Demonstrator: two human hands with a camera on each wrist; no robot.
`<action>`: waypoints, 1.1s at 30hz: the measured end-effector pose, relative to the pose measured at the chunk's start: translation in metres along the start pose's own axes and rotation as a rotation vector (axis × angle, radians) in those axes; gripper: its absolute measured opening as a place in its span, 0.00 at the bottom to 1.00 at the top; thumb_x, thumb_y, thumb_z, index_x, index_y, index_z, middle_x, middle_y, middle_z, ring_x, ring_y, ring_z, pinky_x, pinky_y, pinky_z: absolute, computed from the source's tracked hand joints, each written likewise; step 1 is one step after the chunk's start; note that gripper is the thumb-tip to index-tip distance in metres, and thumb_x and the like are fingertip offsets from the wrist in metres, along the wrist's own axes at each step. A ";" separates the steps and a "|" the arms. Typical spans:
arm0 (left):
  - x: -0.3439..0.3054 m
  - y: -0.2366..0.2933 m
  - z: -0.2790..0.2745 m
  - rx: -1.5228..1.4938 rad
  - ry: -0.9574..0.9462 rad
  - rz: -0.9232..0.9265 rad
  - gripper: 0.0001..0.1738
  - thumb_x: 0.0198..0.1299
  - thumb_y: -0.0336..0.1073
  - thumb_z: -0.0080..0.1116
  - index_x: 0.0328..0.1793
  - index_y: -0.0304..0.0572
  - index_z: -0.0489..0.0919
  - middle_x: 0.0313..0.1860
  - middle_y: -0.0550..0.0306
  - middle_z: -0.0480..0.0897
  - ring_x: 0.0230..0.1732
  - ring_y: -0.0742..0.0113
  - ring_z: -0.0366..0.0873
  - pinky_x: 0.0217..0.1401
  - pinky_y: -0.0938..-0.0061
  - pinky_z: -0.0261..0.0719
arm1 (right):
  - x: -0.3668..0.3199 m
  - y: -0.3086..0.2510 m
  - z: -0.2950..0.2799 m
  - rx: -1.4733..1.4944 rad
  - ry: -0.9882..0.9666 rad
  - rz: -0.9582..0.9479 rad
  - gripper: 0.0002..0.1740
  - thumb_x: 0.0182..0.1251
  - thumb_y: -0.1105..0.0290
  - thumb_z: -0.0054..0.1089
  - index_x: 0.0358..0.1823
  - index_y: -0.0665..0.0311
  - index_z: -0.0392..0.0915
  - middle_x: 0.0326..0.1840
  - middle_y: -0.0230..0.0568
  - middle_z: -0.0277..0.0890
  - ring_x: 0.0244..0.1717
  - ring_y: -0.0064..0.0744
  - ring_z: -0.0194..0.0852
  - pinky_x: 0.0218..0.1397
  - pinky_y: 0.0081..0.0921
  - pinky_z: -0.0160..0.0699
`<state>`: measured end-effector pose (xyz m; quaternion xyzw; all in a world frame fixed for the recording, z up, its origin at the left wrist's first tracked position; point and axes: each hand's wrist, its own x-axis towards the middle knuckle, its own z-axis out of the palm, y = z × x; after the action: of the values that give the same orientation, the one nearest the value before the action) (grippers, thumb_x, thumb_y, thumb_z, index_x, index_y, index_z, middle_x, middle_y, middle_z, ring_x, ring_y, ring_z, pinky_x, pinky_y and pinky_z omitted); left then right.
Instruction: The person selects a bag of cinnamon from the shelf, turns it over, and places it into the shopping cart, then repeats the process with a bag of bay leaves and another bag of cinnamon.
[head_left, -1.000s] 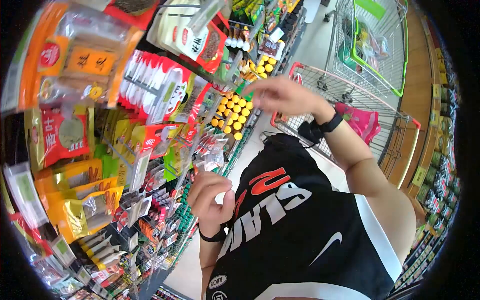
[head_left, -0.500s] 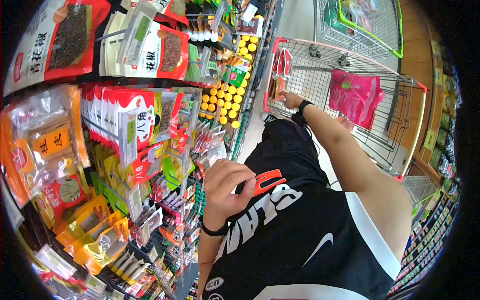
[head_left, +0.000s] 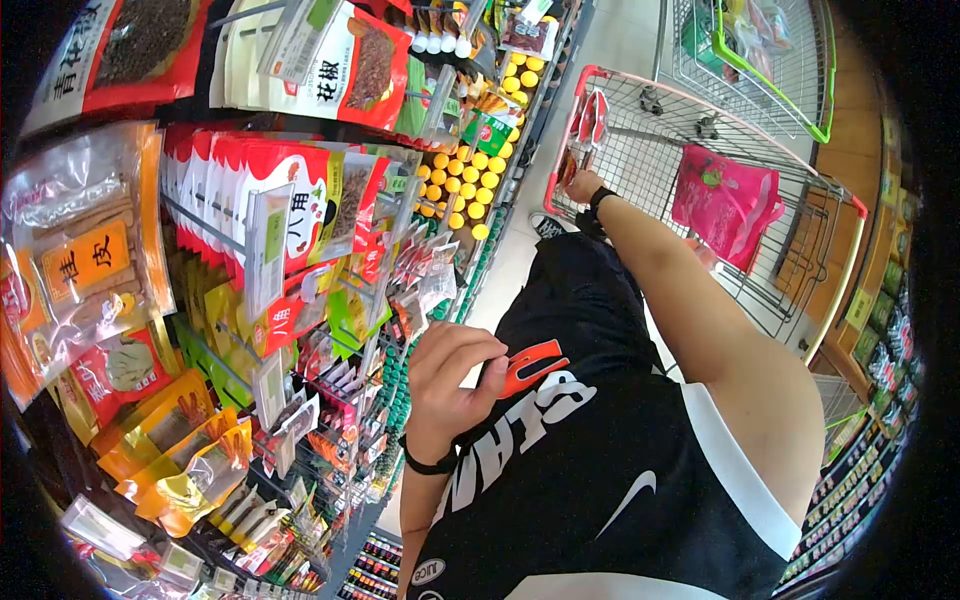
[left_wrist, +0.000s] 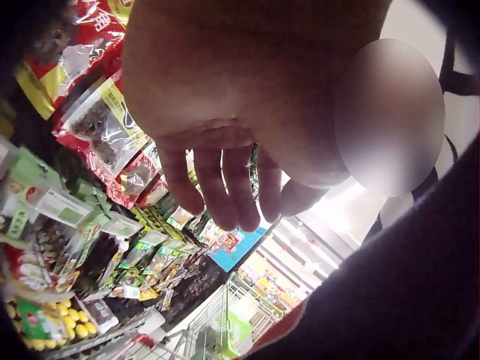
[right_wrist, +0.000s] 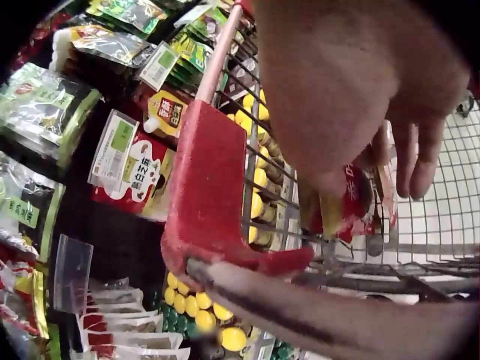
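My right hand (head_left: pixel 583 187) is down inside the near left end of a shopping cart (head_left: pixel 625 150). Its thumb and nearer fingers pinch a red and gold packet (right_wrist: pixel 351 199) in the right wrist view, while the other fingers hang straight; the hand hides part of the packet. More red and white packets (head_left: pixel 592 115) stand in the cart just beyond. In front of the black jersey (head_left: pixel 540 440), my left hand (head_left: pixel 450 375) hangs loosely curled with nothing in it. Hanging star anise packets (head_left: pixel 290 215) are on the rack to its left.
A pink bag (head_left: pixel 720 200) hangs in the cart's right part. Beyond stands a second cart with a green rim (head_left: pixel 770 75). Yellow-capped jars (head_left: pixel 460 185) line the lower shelf beside the cart. Cinnamon bark packs (head_left: pixel 85 260) and price tags (right_wrist: pixel 116 150) jut from the rack.
My right hand has moved from beside the shelf into the cart, where it has stayed since half a second ago. The left hand has shifted slightly toward the jersey. The head view has turned.
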<state>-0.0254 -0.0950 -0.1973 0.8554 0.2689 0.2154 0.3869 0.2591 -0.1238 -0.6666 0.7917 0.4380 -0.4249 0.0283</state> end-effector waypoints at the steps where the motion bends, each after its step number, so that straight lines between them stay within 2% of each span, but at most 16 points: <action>1: -0.002 0.000 -0.001 0.002 0.007 -0.002 0.06 0.53 0.24 0.70 0.36 0.40 0.84 0.35 0.55 0.86 0.34 0.57 0.83 0.38 0.65 0.76 | 0.005 0.003 0.006 0.047 -0.001 0.014 0.30 0.66 0.46 0.58 0.54 0.64 0.86 0.52 0.63 0.86 0.54 0.61 0.86 0.59 0.49 0.84; 5: -0.007 0.002 0.000 -0.020 0.010 -0.010 0.06 0.53 0.24 0.70 0.36 0.40 0.84 0.35 0.55 0.86 0.35 0.56 0.83 0.39 0.65 0.77 | 0.006 0.005 0.017 0.116 0.015 0.098 0.34 0.63 0.39 0.60 0.49 0.67 0.88 0.50 0.63 0.86 0.52 0.59 0.87 0.58 0.49 0.85; 6: -0.008 0.003 0.000 -0.024 0.008 0.000 0.06 0.53 0.24 0.70 0.36 0.40 0.84 0.35 0.55 0.86 0.36 0.56 0.83 0.40 0.65 0.77 | -0.005 -0.001 0.008 0.102 -0.033 0.124 0.31 0.72 0.44 0.48 0.48 0.64 0.88 0.52 0.61 0.86 0.58 0.59 0.84 0.63 0.44 0.83; 8: -0.011 0.006 0.002 -0.027 -0.002 0.025 0.06 0.52 0.24 0.70 0.36 0.40 0.84 0.35 0.55 0.86 0.36 0.56 0.83 0.40 0.64 0.78 | -0.027 -0.002 -0.003 0.314 -0.002 0.224 0.31 0.68 0.43 0.55 0.49 0.64 0.88 0.53 0.60 0.86 0.57 0.56 0.85 0.61 0.44 0.84; 9: -0.012 0.007 0.002 -0.026 -0.010 0.040 0.06 0.52 0.24 0.70 0.36 0.40 0.84 0.35 0.55 0.86 0.36 0.56 0.83 0.41 0.64 0.78 | -0.020 0.015 0.003 0.416 -0.104 0.173 0.30 0.65 0.41 0.60 0.47 0.63 0.89 0.49 0.57 0.87 0.54 0.53 0.86 0.57 0.43 0.84; 11: -0.016 0.009 0.003 -0.031 -0.025 0.071 0.06 0.52 0.24 0.70 0.35 0.40 0.85 0.35 0.55 0.86 0.36 0.55 0.83 0.41 0.64 0.78 | 0.006 0.042 0.038 0.263 0.018 -0.076 0.30 0.64 0.40 0.60 0.45 0.62 0.89 0.46 0.56 0.88 0.52 0.51 0.87 0.55 0.43 0.84; 16: -0.034 0.016 0.011 -0.063 -0.072 0.165 0.05 0.53 0.25 0.70 0.35 0.40 0.85 0.35 0.54 0.85 0.37 0.53 0.83 0.42 0.63 0.79 | -0.053 0.052 -0.018 0.451 0.259 -0.047 0.32 0.66 0.38 0.59 0.43 0.62 0.88 0.48 0.57 0.87 0.51 0.59 0.86 0.57 0.48 0.83; 17: -0.039 0.015 0.012 -0.062 -0.093 0.214 0.04 0.56 0.25 0.68 0.37 0.37 0.83 0.35 0.50 0.86 0.36 0.53 0.84 0.42 0.65 0.81 | -0.063 0.051 -0.023 0.452 0.374 -0.036 0.25 0.65 0.46 0.60 0.44 0.62 0.89 0.44 0.55 0.88 0.46 0.56 0.87 0.53 0.46 0.84; 18: -0.043 0.016 0.015 -0.077 -0.098 0.239 0.04 0.56 0.25 0.67 0.37 0.37 0.83 0.35 0.50 0.86 0.36 0.52 0.84 0.42 0.65 0.81 | -0.094 0.034 -0.042 0.449 0.486 -0.026 0.19 0.64 0.55 0.61 0.45 0.61 0.89 0.40 0.52 0.88 0.41 0.54 0.87 0.49 0.44 0.84; 23: -0.069 0.017 0.020 -0.094 -0.067 0.288 0.05 0.55 0.25 0.68 0.37 0.39 0.84 0.36 0.51 0.85 0.39 0.51 0.83 0.47 0.62 0.80 | -0.282 -0.050 -0.138 0.548 0.660 -0.323 0.20 0.68 0.55 0.62 0.43 0.66 0.88 0.41 0.57 0.87 0.44 0.56 0.88 0.51 0.45 0.84; 24: -0.075 0.016 0.020 -0.090 -0.040 0.283 0.05 0.54 0.25 0.69 0.37 0.40 0.84 0.36 0.52 0.85 0.40 0.51 0.83 0.47 0.62 0.80 | -0.304 -0.059 -0.140 0.563 0.743 -0.379 0.15 0.69 0.62 0.64 0.46 0.67 0.87 0.37 0.53 0.87 0.38 0.45 0.88 0.46 0.37 0.84; 26: -0.091 0.006 0.018 -0.052 0.031 0.225 0.12 0.55 0.29 0.70 0.45 0.39 0.84 0.48 0.47 0.83 0.52 0.49 0.81 0.55 0.60 0.78 | -0.368 -0.084 -0.152 0.647 0.713 -0.506 0.10 0.67 0.68 0.68 0.42 0.68 0.86 0.35 0.46 0.87 0.39 0.33 0.86 0.47 0.33 0.82; 28: -0.106 0.005 0.015 -0.003 0.142 0.175 0.20 0.55 0.33 0.72 0.54 0.38 0.82 0.57 0.45 0.82 0.59 0.48 0.80 0.60 0.59 0.77 | -0.415 -0.100 -0.146 0.810 0.522 -0.809 0.06 0.66 0.72 0.68 0.40 0.68 0.85 0.36 0.41 0.85 0.40 0.29 0.83 0.48 0.30 0.81; 29: -0.127 -0.004 0.019 -0.166 0.212 0.093 0.37 0.55 0.40 0.76 0.69 0.36 0.73 0.68 0.44 0.75 0.67 0.49 0.75 0.66 0.59 0.76 | -0.445 -0.111 -0.136 0.877 0.410 -0.956 0.04 0.66 0.74 0.69 0.38 0.67 0.85 0.36 0.39 0.84 0.41 0.26 0.82 0.49 0.29 0.80; 30: -0.140 -0.016 0.020 -0.192 0.145 0.043 0.48 0.52 0.42 0.80 0.76 0.33 0.65 0.72 0.46 0.73 0.68 0.53 0.75 0.68 0.61 0.75 | -0.466 -0.119 -0.134 0.871 0.293 -0.999 0.02 0.66 0.76 0.69 0.37 0.66 0.83 0.39 0.37 0.83 0.42 0.27 0.81 0.52 0.28 0.79; 33: -0.175 -0.017 0.037 -0.790 -0.030 -0.083 0.47 0.51 0.36 0.83 0.73 0.33 0.68 0.64 0.49 0.80 0.62 0.63 0.80 0.66 0.68 0.79 | -0.508 -0.140 -0.121 0.793 0.192 -1.101 0.04 0.67 0.75 0.70 0.37 0.67 0.83 0.37 0.37 0.83 0.41 0.28 0.81 0.51 0.27 0.79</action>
<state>-0.1425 -0.2157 -0.2615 0.6321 0.1941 0.2739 0.6984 0.1076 -0.3277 -0.1889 0.4382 0.5887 -0.4336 -0.5228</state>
